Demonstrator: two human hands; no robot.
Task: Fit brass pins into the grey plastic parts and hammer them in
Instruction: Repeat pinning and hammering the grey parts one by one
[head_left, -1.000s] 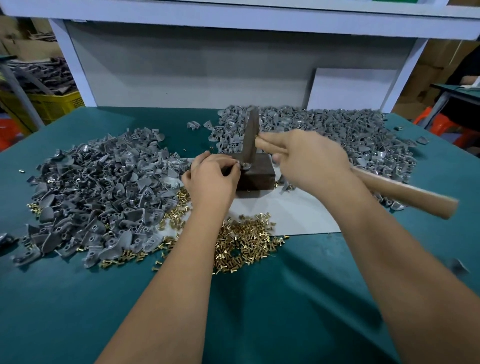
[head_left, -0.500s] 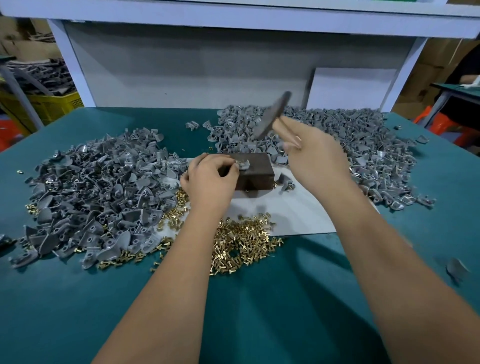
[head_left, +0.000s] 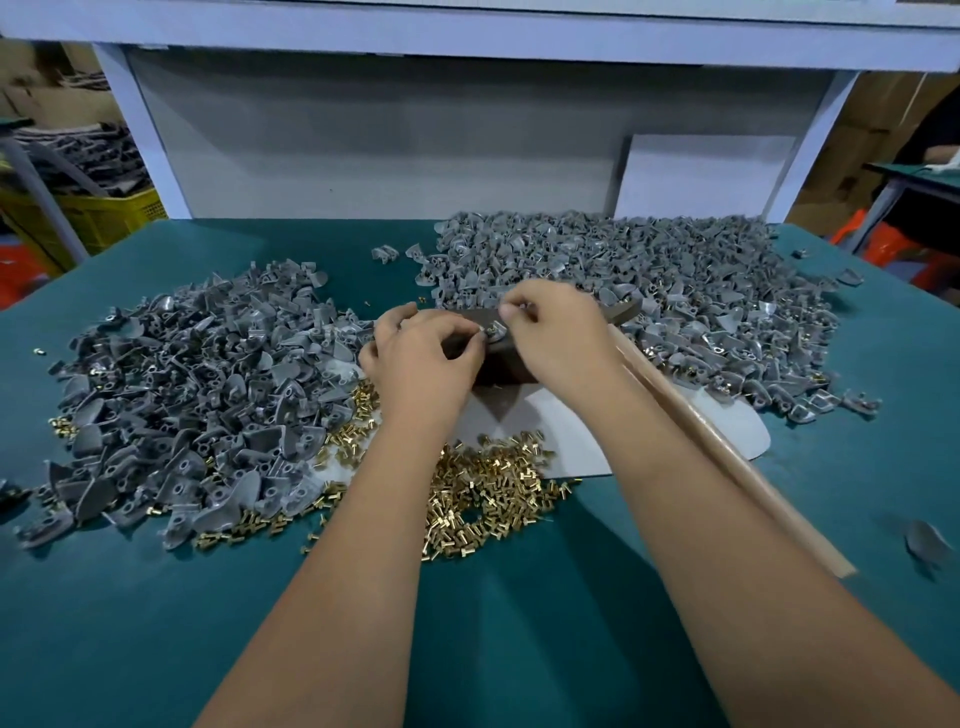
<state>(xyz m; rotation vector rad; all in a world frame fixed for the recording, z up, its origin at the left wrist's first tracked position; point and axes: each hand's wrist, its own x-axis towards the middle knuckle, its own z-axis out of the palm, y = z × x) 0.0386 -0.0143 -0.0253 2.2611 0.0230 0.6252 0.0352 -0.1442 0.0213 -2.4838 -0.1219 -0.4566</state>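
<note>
While both hands meet over a dark block (head_left: 498, 358) at the middle of a green table (head_left: 156, 623), a single grey plastic part (head_left: 496, 332) sits on the block's top face between their fingertips. This part is small and curved, with a glint of brass at its centre that looks like a pin, though it is too small to tell for certain.

The left hand (head_left: 421, 358) comes in from the lower left with its fingers curled, thumb and forefinger pinching the part's left edge. The right hand (head_left: 558, 338) comes in from the right, knuckles up and fingers bent down, its fingertips pinching the same part from above and to the right. A hammer (head_left: 727, 457) with a pale wooden handle lies just beside the right wrist, its dark head near the block's far right corner and its handle running toward the viewer along the forearm; whether the hand touches it cannot be told.

A heap of grey plastic parts (head_left: 197, 395) lies left of the left hand, and a wider heap (head_left: 701, 291) spreads behind and right of the right hand. Loose brass pins (head_left: 483, 493) are scattered under both forearms, partly on a white sheet (head_left: 571, 431) beneath the block.
</note>
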